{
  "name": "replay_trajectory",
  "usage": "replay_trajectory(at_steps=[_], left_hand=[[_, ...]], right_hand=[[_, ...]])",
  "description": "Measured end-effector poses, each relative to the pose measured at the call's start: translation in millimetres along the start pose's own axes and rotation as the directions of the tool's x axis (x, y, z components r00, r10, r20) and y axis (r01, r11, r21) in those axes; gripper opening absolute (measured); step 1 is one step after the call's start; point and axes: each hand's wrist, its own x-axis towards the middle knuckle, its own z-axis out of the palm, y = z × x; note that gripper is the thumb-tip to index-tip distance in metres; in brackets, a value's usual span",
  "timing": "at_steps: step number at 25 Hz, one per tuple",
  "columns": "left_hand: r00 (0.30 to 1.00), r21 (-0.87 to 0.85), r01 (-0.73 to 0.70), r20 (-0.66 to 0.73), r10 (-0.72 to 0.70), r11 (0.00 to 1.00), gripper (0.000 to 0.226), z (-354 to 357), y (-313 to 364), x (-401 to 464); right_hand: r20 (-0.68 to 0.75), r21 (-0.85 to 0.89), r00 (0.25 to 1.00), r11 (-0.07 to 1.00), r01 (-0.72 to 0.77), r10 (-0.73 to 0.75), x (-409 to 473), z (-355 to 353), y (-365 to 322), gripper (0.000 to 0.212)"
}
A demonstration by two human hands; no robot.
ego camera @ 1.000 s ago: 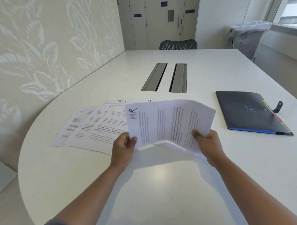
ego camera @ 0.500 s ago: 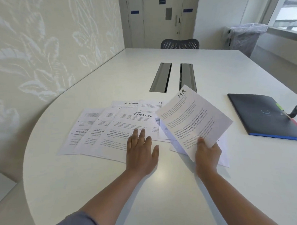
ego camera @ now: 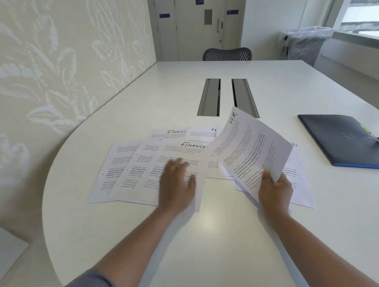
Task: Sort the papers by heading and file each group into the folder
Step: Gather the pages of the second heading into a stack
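head view: right hand (ego camera: 275, 188) pinches hr sheets (ego camera: 251, 149) by lower corner, sheets tilted up above desk (ego camera: 209, 239). left hand (ego camera: 177, 182), a second ago also gripping these sheets, has let go; now blurred, fingers straight, over finance sheets (ego camera: 155, 166) fanned near desk's left curved edge. more sheets (ego camera: 297, 182) lie under hr sheets. folder (ego camera: 343, 140) closed near right edge, well apart. judgement: hr group gathered; finance group next; filing not begun.
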Motion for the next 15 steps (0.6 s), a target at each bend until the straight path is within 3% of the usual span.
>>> replay_trajectory(at_steps=[2, 4, 8, 15], left_hand=[[0.958, 0.250, 0.248, 0.081, -0.275, 0.936, 0.062, -35.3, -37.6, 28.1], [0.856, 0.444, 0.356, 0.199, -0.478, 0.822, 0.080, -65.7, -66.9, 44.0], [0.746, 0.389, 0.353, 0.433, -0.507, 0.851, 0.103, -71.5, -80.4, 43.4], [0.683, 0.283, 0.502, 0.450, -0.575, 0.818, 0.118, -65.0, -73.7, 52.4]], right_hand=[[-0.019, 0.011, 1.000, 1.000, 0.007, -0.007, -0.8, 7.2, -3.3, 0.012], [-0.008, -0.009, 0.999, 0.999, 0.052, -0.052, -4.3, 16.4, -3.6, 0.013], [0.055, -0.150, 0.988, 0.978, 0.148, -0.141, -10.3, 26.4, 0.1, 0.012], [0.084, -0.201, 0.982, 0.963, 0.181, -0.167, -8.2, 25.8, -0.3, 0.015]])
